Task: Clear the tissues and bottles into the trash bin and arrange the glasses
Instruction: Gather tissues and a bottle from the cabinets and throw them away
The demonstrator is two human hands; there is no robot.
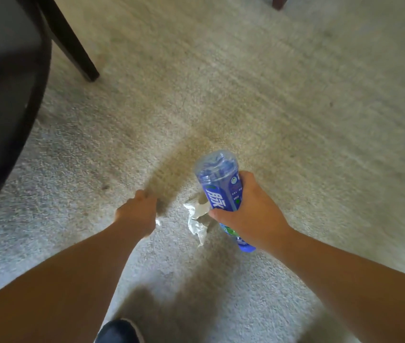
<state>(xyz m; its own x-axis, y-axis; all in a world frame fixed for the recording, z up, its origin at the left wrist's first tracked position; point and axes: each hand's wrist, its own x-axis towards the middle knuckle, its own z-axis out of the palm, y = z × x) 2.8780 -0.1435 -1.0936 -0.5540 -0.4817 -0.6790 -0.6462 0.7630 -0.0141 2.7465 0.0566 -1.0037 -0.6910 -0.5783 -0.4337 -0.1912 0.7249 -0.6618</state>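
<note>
Standing on carpet [283, 100], dark chair leg [72, 45] ahead-left.
My right hand [253, 214] grips bottle [218, 184] and tissue [196, 219]; left fist [134, 214] pinches a scrap [157, 222].

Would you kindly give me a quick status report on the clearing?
Left hand fisted, white scrap at its edge. Right hand grips bottle, tissue dangling alongside. Chair leg ahead left, apart from both hands.

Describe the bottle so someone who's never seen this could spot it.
Over the beige carpet, find the right hand low in the middle. It grips the bottle: clear plastic with a blue label, unlike the white crumpled tissue beside it.
</note>
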